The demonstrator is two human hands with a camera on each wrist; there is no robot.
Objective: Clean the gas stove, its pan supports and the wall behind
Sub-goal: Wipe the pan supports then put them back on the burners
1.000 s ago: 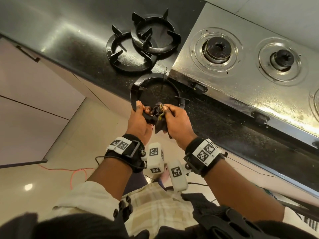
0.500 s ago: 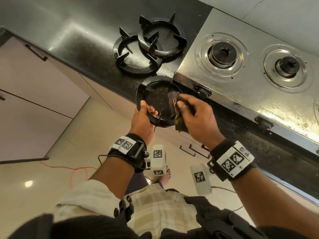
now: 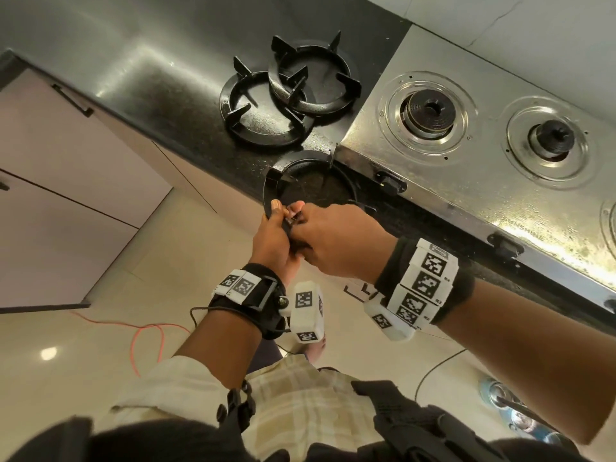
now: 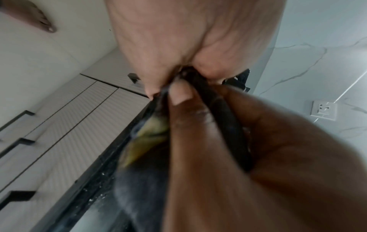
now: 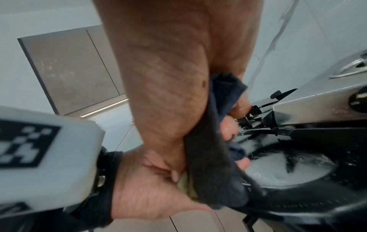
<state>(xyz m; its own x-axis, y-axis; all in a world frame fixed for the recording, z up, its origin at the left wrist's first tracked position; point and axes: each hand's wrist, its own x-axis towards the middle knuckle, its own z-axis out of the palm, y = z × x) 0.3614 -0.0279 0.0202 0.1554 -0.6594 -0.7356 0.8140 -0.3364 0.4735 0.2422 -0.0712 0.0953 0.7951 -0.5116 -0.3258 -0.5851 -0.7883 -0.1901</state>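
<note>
A black pan support (image 3: 310, 168) hangs over the counter's front edge, held at its near rim by my left hand (image 3: 271, 235). My right hand (image 3: 328, 241) grips a dark cloth (image 5: 210, 164) with a yellow patch (image 4: 145, 138) and presses it round the same rim, right beside the left hand. The ring (image 4: 224, 119) runs between the fingers of both hands. Two more black pan supports (image 3: 263, 110) (image 3: 315, 81) lie overlapped on the black counter. The steel gas stove (image 3: 473, 168) stands to the right with bare burners (image 3: 430, 111) (image 3: 553, 138).
The pale marble wall (image 3: 533, 31) runs behind the stove, with a socket (image 4: 322, 109) on it. Below the counter edge (image 3: 206, 155) are light drawers with black handles (image 3: 71, 101). An orange cable (image 3: 146, 341) lies on the floor tiles.
My right hand has slid the cloth from the support's far right side back along the rim to beside my left hand. The left hand keeps its hold on the ring.
</note>
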